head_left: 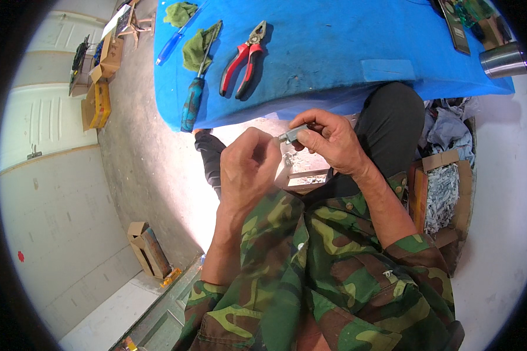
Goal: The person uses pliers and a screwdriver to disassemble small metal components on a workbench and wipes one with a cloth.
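Over my lap, in front of the table edge, my right hand (334, 140) pinches a small grey metal piece (294, 134) between thumb and fingers. Its narrow end points left toward my left hand (249, 161). The fingers of my left hand are curled closed right at that end. What they grip there, if anything, is hidden behind the hand. Beyond my hands, on the blue-covered table (322, 52), lie red-and-black combination pliers (244, 61) and a screwdriver (194, 102) with a blue-green handle.
Green cloths (196, 50) and a blue pen-like tool (173, 45) lie at the table's left. A phone (455, 29) and a steel cup (503, 60) stand at the far right. Below my hands is an open box (307, 180); a carton of shredded scrap (442, 196) sits beside my right leg.
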Demonstrator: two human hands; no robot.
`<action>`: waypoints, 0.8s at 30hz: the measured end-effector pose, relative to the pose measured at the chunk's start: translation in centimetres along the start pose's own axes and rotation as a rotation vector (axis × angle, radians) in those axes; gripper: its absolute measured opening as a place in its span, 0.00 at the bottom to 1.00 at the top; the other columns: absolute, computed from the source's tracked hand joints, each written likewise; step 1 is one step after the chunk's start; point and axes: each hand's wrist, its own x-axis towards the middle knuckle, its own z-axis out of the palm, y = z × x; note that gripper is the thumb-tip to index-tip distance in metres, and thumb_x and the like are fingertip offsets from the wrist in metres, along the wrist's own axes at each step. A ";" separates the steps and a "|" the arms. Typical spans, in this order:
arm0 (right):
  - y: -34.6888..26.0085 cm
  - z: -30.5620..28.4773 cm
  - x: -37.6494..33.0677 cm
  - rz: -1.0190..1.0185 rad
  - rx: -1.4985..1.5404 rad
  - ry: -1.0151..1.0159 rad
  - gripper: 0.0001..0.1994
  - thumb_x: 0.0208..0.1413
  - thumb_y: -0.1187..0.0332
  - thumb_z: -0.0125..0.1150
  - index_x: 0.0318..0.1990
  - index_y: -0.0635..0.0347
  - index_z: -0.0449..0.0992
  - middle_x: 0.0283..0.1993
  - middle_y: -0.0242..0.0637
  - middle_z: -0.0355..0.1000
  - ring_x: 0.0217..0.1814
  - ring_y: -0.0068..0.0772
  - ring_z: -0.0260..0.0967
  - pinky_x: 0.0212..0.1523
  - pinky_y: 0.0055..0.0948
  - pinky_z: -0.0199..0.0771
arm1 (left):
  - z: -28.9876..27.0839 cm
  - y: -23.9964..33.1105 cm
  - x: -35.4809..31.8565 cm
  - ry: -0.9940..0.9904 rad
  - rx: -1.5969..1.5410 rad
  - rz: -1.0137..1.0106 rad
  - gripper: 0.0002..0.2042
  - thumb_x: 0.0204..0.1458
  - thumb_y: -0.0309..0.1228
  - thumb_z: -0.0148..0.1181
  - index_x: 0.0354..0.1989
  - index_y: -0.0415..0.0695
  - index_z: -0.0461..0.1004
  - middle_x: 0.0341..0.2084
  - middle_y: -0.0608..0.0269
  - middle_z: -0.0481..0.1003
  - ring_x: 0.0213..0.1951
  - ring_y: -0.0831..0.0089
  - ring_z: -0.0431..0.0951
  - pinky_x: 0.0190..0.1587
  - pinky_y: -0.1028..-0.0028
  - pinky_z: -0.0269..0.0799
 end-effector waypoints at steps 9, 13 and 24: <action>-0.9 -0.1 0.2 0.164 0.053 -0.064 0.10 0.60 0.66 0.64 0.45 0.61 0.76 0.36 0.31 0.77 0.37 0.17 0.74 0.33 0.20 0.71 | 0.2 0.8 -0.3 0.010 0.123 0.122 0.05 0.55 0.23 0.67 0.32 0.37 0.76 0.22 0.63 0.77 0.23 0.79 0.76 0.28 0.77 0.71; -1.2 -0.4 0.1 0.195 0.129 -0.094 0.10 0.58 0.70 0.65 0.45 0.64 0.75 0.38 0.33 0.75 0.38 0.21 0.74 0.38 0.23 0.75 | 0.4 0.9 -0.8 0.005 0.114 0.164 0.06 0.53 0.20 0.69 0.33 0.37 0.76 0.25 0.62 0.79 0.25 0.77 0.79 0.29 0.77 0.74; -1.4 -0.2 -0.1 0.188 0.156 -0.111 0.11 0.58 0.68 0.62 0.45 0.62 0.74 0.35 0.33 0.75 0.33 0.18 0.71 0.30 0.19 0.69 | 1.0 0.4 -2.0 -0.020 -0.260 -0.050 0.07 0.54 0.19 0.67 0.39 0.37 0.76 0.33 0.61 0.81 0.32 0.78 0.82 0.35 0.77 0.77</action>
